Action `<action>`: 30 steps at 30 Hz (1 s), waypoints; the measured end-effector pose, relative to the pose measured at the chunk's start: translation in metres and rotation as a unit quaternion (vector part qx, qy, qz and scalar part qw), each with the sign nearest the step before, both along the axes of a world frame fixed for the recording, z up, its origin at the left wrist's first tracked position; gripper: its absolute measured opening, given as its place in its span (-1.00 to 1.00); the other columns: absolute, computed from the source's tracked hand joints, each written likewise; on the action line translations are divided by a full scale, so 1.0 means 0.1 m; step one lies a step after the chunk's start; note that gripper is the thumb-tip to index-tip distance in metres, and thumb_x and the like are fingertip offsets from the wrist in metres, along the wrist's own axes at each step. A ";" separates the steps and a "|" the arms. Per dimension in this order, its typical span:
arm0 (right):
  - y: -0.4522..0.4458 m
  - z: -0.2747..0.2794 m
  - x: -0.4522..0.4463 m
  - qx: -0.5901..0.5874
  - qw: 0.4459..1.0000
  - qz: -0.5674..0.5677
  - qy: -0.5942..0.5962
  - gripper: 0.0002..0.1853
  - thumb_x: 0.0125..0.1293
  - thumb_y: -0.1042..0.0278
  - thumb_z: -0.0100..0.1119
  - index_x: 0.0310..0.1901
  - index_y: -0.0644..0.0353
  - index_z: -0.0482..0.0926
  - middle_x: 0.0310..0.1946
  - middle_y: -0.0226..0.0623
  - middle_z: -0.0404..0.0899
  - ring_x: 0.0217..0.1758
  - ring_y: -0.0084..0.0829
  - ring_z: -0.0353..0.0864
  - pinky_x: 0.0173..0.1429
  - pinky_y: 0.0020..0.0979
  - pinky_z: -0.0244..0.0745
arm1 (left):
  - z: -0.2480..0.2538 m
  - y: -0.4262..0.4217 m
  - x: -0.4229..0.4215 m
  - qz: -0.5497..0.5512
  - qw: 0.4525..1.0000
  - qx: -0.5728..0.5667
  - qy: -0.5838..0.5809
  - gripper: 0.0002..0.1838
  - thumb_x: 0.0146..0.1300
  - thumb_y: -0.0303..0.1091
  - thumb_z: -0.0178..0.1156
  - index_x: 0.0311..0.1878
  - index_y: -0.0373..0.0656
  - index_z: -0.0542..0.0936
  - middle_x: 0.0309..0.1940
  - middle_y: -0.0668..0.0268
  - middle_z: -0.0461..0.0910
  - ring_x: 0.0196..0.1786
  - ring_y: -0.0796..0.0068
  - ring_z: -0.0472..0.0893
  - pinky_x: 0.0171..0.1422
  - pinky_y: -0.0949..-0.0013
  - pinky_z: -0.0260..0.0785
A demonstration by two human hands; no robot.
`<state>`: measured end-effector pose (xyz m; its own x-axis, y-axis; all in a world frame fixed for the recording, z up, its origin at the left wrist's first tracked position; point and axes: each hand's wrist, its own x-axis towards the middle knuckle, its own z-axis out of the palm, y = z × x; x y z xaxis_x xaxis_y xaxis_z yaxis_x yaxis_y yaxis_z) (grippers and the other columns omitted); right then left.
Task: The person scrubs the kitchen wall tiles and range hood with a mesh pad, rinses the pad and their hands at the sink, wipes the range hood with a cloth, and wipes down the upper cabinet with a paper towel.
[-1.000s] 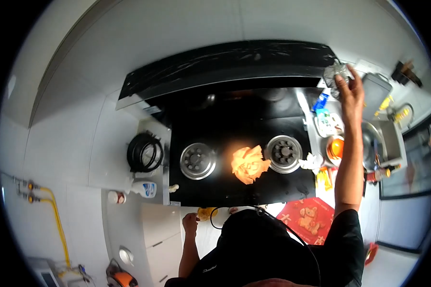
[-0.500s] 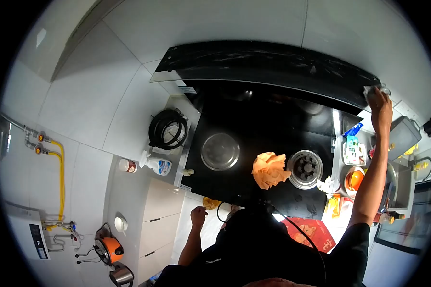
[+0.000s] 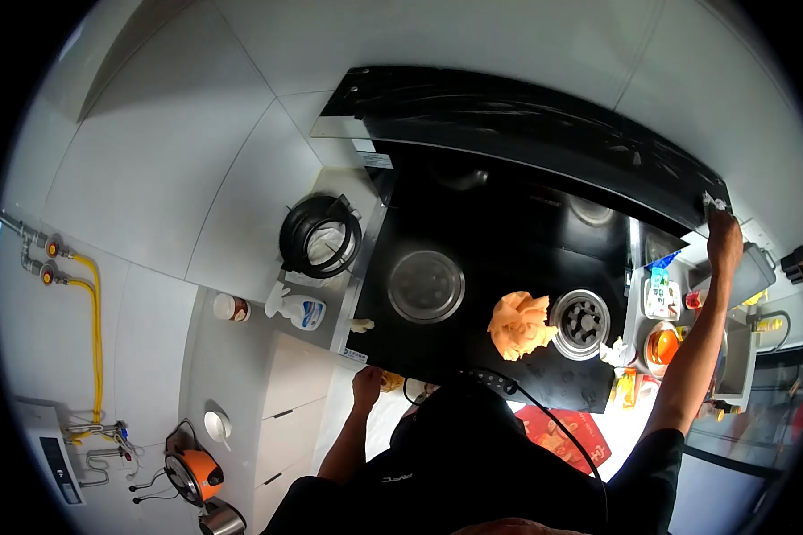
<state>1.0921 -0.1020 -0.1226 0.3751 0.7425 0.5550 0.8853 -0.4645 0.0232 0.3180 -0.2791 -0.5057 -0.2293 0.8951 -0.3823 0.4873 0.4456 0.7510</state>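
Observation:
My right hand [image 3: 724,234] is stretched far to the right, its fingers closed on a crumpled whitish wipe [image 3: 714,203]. The wipe presses against the right end of the black range hood panel [image 3: 526,116], which shows pale smears. My left hand [image 3: 367,388] is low, by the front edge of the counter, with fingers curled; what they hold, if anything, is hidden. A yellow-brown thing [image 3: 391,382] shows just beside it, of a kind I cannot make out. Below the hood, a crumpled orange cloth [image 3: 520,326] lies on the black cooktop [image 3: 473,259] by the right burner [image 3: 581,325].
Black pan supports [image 3: 319,236] and a spray bottle [image 3: 305,312] are left of the cooktop. A lidded jar [image 3: 232,308] stands farther left. On the right are a white tub [image 3: 661,296], an orange bowl [image 3: 662,348] and a sink [image 3: 737,366]. A cable crosses my front.
My view has shifted and tilted, so the hood and cooktop sit differently. The right hand keeps the wipe at the hood's right end. My left hand is nearer the counter edge.

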 end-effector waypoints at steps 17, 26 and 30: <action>1.51 0.18 -4.50 0.098 0.897 0.427 0.049 -0.80 0.28 0.33 0.32 -0.10 0.16 0.75 -0.17 -0.14 0.67 -0.09 -0.08 0.66 0.00 -0.13 0.53 | -0.17 0.08 -0.41 0.063 0.996 -0.004 -0.065 -0.70 0.37 -0.21 0.15 -0.20 -0.25 0.74 -0.45 0.18 0.75 -0.36 0.32 0.74 -0.21 0.29 0.55; 0.90 -0.32 -5.26 0.185 0.775 0.486 0.359 -0.79 0.27 0.49 0.40 -0.08 0.30 0.73 -0.41 -0.22 0.52 -0.43 -0.30 0.52 -0.34 -0.36 0.42 | 0.68 0.58 -0.35 0.095 0.977 0.094 -0.166 -0.75 0.43 -0.29 0.17 -0.13 -0.30 0.70 -0.48 0.31 0.67 -0.40 0.56 0.61 -0.27 0.44 0.43; 0.61 -0.35 -4.88 0.233 0.801 0.412 0.367 -0.75 0.23 0.51 0.42 -0.04 0.25 0.73 -0.35 -0.24 0.53 -0.33 -0.31 0.53 -0.23 -0.35 0.42 | 0.73 0.78 -0.36 0.048 0.974 0.151 -0.164 -0.79 0.46 -0.32 0.15 -0.16 -0.26 0.69 -0.51 0.38 0.64 -0.45 0.67 0.53 -0.39 0.50 0.32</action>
